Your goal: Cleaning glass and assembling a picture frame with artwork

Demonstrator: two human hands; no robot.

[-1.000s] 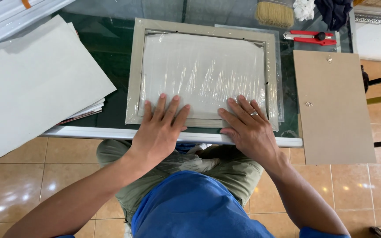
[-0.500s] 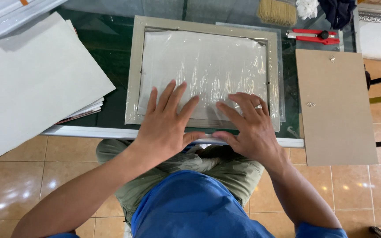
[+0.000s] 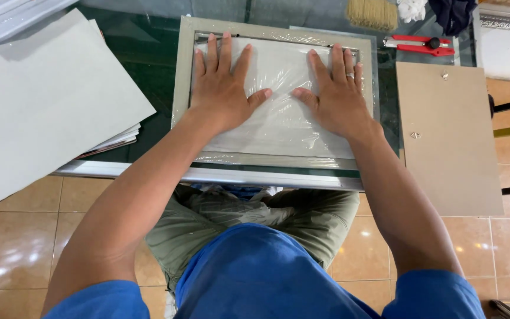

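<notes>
Your left hand (image 3: pixel 222 88) and right hand (image 3: pixel 334 94) lie flat, fingers spread, gripping nothing, pressing the crinkled clear plastic sheet (image 3: pixel 278 112) inside the grey rectangular picture frame (image 3: pixel 184 65). The frame rests on the green glass desk (image 3: pixel 149 59), between the stacked grey boards (image 3: pixel 42 100) and a brown backing board (image 3: pixel 450 142).

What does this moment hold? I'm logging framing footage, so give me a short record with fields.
left hand: left hand flat, fingers spread, pressing on the plastic-wrapped sheet
right hand: right hand flat on the same sheet, ring on one finger
frame: grey picture frame lying around the sheet on the glass table
left of frame: grey boards stacked
right of frame: brown backing board overhanging the table edge
far edge: red cutter, brush
</notes>
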